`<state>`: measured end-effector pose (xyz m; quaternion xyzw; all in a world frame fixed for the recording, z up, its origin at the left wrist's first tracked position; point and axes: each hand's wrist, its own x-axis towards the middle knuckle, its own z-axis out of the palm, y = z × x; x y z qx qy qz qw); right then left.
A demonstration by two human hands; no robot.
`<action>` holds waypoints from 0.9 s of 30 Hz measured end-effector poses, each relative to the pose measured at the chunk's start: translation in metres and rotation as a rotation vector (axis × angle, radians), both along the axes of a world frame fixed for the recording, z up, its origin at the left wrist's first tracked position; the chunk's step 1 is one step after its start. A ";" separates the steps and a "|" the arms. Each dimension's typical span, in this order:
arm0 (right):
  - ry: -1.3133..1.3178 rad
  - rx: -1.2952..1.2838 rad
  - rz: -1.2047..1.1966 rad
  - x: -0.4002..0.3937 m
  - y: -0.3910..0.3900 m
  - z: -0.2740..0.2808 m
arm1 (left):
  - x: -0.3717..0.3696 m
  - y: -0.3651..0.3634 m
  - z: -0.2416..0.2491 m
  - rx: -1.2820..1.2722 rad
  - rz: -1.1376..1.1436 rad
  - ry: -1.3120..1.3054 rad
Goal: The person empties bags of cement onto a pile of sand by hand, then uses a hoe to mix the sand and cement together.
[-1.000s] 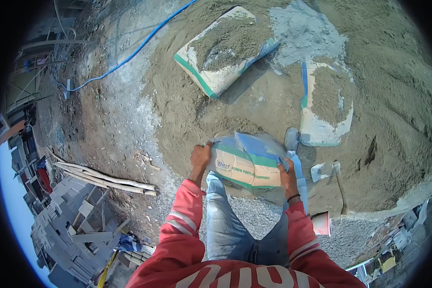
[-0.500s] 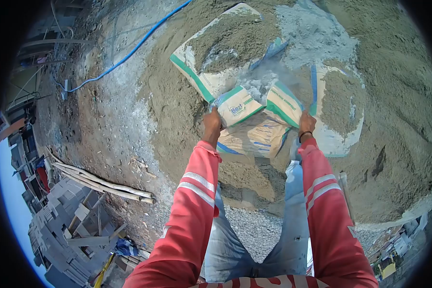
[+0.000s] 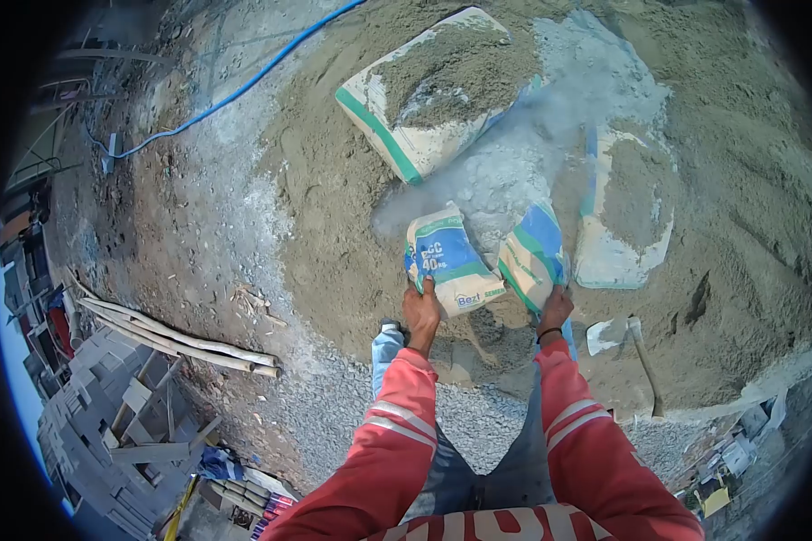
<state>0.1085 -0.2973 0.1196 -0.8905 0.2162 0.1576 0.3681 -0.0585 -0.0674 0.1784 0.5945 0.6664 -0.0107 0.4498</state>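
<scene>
Largest first, we record a spread heap of grey-brown sand [image 3: 740,171] that carries most of the site's central items. Off to the person's left we note a stack of grey blocks [image 3: 72,406], well apart from the sand.

On the sand, ahead of the hands, lies a pale patch of cement powder [image 3: 523,171], with fine dust hanging over it. Two sacks flank it: a left sand-topped sack [image 3: 408,149] and a right sand-topped sack [image 3: 618,261]. We judge that the sand load keeps both from shifting.

A blue hose [image 3: 244,96] curves over bare ground, beyond the sand's left edge. Wooden poles [image 3: 171,335] lie side by side near the blocks, presumably bundled out of the footway.

The split cement sack [image 3: 451,257] is held at the near edge of the powder, between the two loaded sacks and just short of them. Its two sections splay apart; we cannot tell whether they remain joined. A hoe [image 3: 647,370] lies right of it, handle toward the person, which we read as handy for reaching.

Hands: the left hand [image 3: 421,313] is clamped on the left section's near edge, the right hand [image 3: 555,308] on the right section's near corner. They stand apart, which we think keeps the sections spread.
</scene>
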 end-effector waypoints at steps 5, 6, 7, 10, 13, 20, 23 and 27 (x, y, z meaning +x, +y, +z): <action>-0.012 0.268 -0.105 -0.068 0.001 0.027 | -0.074 -0.020 -0.008 -0.132 0.047 -0.125; 0.064 0.307 -0.221 -0.075 0.012 0.036 | -0.078 -0.018 -0.006 -0.108 0.045 -0.136; 0.153 0.334 -0.336 -0.084 0.015 0.049 | -0.085 -0.021 -0.003 -0.104 0.051 -0.132; 0.277 0.304 -0.412 -0.090 0.006 0.069 | -0.081 -0.023 0.011 -0.056 0.059 -0.130; 0.354 0.374 -0.368 -0.079 -0.032 0.067 | -0.084 -0.043 0.001 -0.017 -0.020 -0.031; 0.418 0.418 -0.286 -0.055 -0.085 0.084 | -0.045 -0.097 0.027 0.064 -0.007 0.143; 0.423 0.408 -0.330 -0.073 -0.083 0.090 | -0.070 -0.090 0.008 0.030 -0.018 0.076; 0.410 0.469 -0.397 -0.130 -0.085 0.103 | -0.115 -0.087 0.000 0.043 0.021 -0.054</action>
